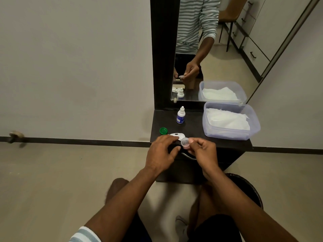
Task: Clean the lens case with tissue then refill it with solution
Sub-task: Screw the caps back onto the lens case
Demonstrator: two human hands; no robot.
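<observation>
While right hand point(202, 151) pinches a clear cap point(185, 143), left hand point(161, 152) holds the lens case point(177, 136), fingers curled.

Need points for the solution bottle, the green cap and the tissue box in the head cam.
solution bottle point(180, 117): head view, on the blue label of its body.
green cap point(163, 130): head view, on the middle of its top.
tissue box point(227, 134): head view, on its clear front wall.

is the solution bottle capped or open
Capped, as far as the picture shows: the solution bottle stands upright on the dark shelf with its white cap on. Neither hand touches it.
</observation>
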